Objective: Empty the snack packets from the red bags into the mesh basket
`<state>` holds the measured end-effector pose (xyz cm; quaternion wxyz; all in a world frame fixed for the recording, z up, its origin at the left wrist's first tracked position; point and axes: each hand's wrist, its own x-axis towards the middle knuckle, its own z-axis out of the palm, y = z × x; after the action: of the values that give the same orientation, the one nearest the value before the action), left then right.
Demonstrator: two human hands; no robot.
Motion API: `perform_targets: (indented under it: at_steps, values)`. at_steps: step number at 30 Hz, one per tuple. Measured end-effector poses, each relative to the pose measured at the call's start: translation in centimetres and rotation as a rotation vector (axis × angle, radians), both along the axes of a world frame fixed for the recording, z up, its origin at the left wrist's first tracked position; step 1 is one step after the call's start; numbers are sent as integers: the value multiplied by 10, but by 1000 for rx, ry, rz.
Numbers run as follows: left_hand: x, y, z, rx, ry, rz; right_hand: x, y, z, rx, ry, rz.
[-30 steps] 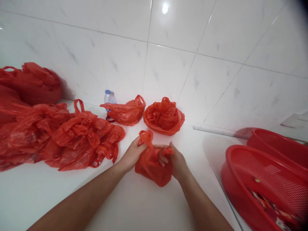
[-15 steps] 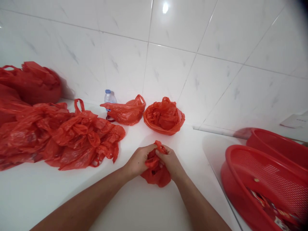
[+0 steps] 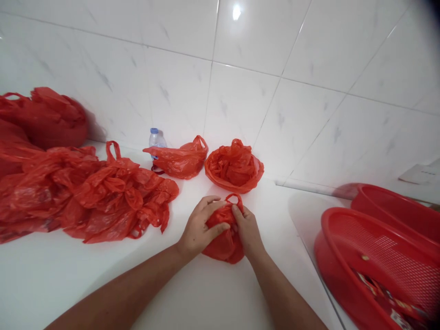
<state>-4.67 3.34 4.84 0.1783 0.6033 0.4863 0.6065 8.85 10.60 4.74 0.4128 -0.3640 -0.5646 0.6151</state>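
Note:
A crumpled red plastic bag [image 3: 223, 245] sits in front of me on the white table. On its right side, my right hand [image 3: 249, 229] is closed, the thumb pressing near a small loop handle at the top. My left hand [image 3: 201, 227] rests against the left of the bag, thumb and fingers apart and touching the plastic. The underside of the bag and some fingertips are hidden. Just beyond my hands, a round red bowl-like bundle [image 3: 234, 183] is filled with crumpled red plastic.
Red plastic bags [image 3: 113, 201] lie piled on the left. Against the tiled wall are another red bag [image 3: 184, 161] and a small clear bottle [image 3: 156, 139] with a blue cap. At right stand red mesh baskets [image 3: 330, 215], the nearer one holding small packets.
My left hand has loosened from its pinch and spread its thumb and fingers. A loop handle now stands up at the top of the bag. My right hand stays on the bag.

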Motion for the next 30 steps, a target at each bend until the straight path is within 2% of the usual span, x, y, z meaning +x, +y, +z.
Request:
perform_targets:
  at_steps: [3,6,9,12,17,19,25,28,30]
  values:
    - [0,3,0,-48,-50,36,1,0,0,-35,101,97]
    - [-2,9,-3,-157,-209,70,5,3,1,-102,237,245]
    - [-5,12,-7,-282,-384,-7,10,8,0,-161,299,332]
    - [-5,12,-8,-320,-450,-58,15,13,-2,-165,268,321]
    - [-3,10,-3,-318,-469,2,17,14,0,-30,127,372]
    - [-1,9,0,-310,-457,36,16,13,2,55,46,327]
    - [4,4,0,-257,-345,52,9,14,-2,340,-287,67]
    - [7,2,-3,-236,-276,31,10,16,-3,373,-298,0]
    - [7,2,-5,-204,-202,12,12,16,-2,342,-220,16]
